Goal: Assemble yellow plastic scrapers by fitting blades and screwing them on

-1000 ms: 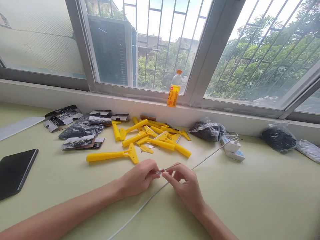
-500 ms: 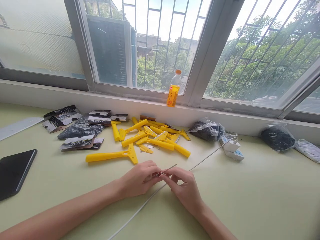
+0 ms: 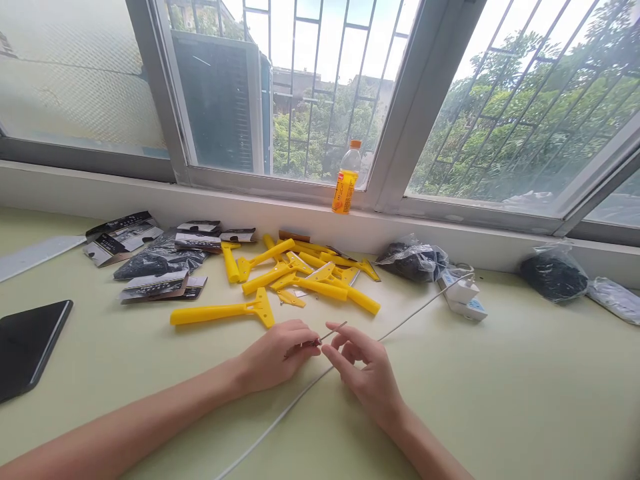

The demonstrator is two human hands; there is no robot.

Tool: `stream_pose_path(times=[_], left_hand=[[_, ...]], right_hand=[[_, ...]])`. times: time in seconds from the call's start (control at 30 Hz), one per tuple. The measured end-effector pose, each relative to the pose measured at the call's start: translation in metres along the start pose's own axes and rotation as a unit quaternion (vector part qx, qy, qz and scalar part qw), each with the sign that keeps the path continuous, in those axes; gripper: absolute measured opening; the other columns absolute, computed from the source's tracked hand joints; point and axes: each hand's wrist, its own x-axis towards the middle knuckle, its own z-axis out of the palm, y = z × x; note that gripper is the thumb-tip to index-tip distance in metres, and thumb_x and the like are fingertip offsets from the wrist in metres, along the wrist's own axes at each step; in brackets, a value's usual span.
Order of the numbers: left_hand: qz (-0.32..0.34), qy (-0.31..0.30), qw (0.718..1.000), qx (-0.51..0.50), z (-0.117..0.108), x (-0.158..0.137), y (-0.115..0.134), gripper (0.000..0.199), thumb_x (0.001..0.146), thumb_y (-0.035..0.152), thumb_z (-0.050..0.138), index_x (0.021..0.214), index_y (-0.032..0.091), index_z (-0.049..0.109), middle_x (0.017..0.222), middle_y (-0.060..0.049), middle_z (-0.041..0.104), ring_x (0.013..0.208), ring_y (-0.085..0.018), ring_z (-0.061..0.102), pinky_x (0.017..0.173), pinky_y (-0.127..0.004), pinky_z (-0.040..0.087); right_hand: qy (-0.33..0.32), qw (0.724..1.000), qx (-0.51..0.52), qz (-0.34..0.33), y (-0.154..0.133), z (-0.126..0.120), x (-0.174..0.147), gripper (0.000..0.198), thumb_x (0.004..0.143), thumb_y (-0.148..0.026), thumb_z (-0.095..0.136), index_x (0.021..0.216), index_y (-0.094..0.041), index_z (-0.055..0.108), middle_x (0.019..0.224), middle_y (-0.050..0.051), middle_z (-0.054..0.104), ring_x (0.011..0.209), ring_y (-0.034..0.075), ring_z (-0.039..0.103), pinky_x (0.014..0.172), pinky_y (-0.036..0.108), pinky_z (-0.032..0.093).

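Note:
My left hand (image 3: pixel 277 353) is closed round a small red-and-metal tool (image 3: pixel 317 342), mostly hidden by the fingers. A thin metal rod (image 3: pixel 334 331) sticks out of it up and to the right. My right hand (image 3: pixel 367 365) is beside the rod, thumb and forefinger spread apart with nothing visible between them; the rod passes close by the forefinger, and I cannot tell whether they touch. Beyond my left hand lies a yellow scraper handle (image 3: pixel 215 313), with a heap of yellow scrapers (image 3: pixel 320 287) behind it, some with metal blades.
A white cable (image 3: pixel 295 401) runs diagonally under my hands to a power strip (image 3: pixel 465 303). Black-filled plastic bags (image 3: pixel 413 260) and opened card packaging (image 3: pixel 155 285) lie along the back. A black phone (image 3: pixel 33 347) is at left, and an orange-capped bottle (image 3: pixel 346 183) stands on the sill.
The fingers of my right hand have parted and come off the small tool. My left hand still holds it, nearly in the same place.

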Motion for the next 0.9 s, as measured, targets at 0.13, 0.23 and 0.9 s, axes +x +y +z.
stream_pose_path(times=[0.13, 0.23, 0.9], left_hand=[[-0.004, 0.003, 1.000, -0.012, -0.0002, -0.0002, -0.0002, 0.028, 0.099, 0.034, 0.046, 0.100, 0.018, 0.070, 0.095, -0.006, 0.068, 0.089, -0.011, 0.059, 0.082, -0.022, 0.044], [-0.010, 0.000, 1.000, -0.015, 0.0004, -0.0007, -0.0007, 0.027, 0.099, 0.033, 0.048, 0.102, 0.019, 0.070, 0.095, -0.005, 0.068, 0.090, -0.011, 0.059, 0.082, -0.022, 0.044], [-0.047, -0.009, 0.999, -0.009, 0.0014, 0.0005, -0.0025, 0.025, 0.098, 0.034, 0.047, 0.099, 0.018, 0.068, 0.094, -0.005, 0.065, 0.091, -0.011, 0.056, 0.083, -0.023, 0.043]], right_hand=[[-0.019, 0.999, -0.004, -0.028, -0.0017, -0.0008, 0.0002, 0.026, 0.094, -0.037, 0.064, 0.112, -0.020, 0.072, 0.081, 0.002, 0.064, 0.054, 0.008, 0.047, 0.053, 0.024, 0.044], [-0.029, 0.999, -0.009, -0.038, -0.0053, -0.0013, 0.0005, 0.021, 0.095, -0.037, 0.062, 0.095, -0.018, 0.073, 0.079, 0.003, 0.064, 0.057, 0.009, 0.048, 0.055, 0.024, 0.043], [-0.049, 0.997, 0.024, 0.053, -0.0025, 0.0001, 0.0018, 0.027, 0.089, -0.044, 0.070, 0.091, -0.018, 0.067, 0.073, 0.000, 0.061, 0.053, 0.008, 0.046, 0.048, 0.022, 0.039]])
